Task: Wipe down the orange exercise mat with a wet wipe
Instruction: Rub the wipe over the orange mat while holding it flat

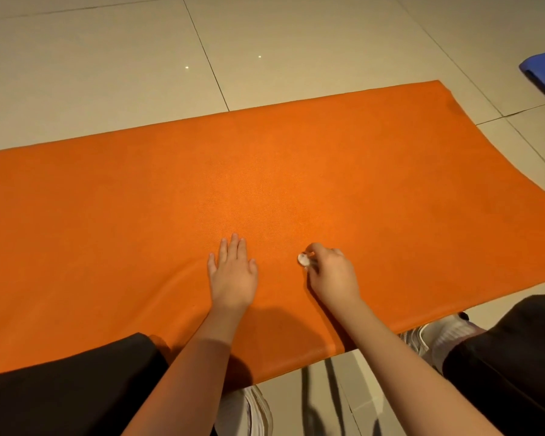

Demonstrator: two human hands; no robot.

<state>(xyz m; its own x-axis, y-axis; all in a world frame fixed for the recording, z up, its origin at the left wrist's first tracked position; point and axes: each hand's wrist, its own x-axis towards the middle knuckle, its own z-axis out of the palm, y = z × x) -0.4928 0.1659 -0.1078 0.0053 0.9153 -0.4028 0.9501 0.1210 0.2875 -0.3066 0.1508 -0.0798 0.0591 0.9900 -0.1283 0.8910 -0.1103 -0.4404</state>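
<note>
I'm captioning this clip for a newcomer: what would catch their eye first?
The wide orange exercise mat spread over the pale tiled floor fills the middle. Near its front edge the left hand rests flat on it, and beside it the right hand pinches a small crumpled white wet wipe.

light: warm, dim | shadows: soft, under forearms | edges: wide-angle bowing | focus: slightly soft

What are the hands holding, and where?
The right hand pinches a wadded wet wipe in its fingertips; the left hand rests flat on the orange mat, holding nothing.
</note>
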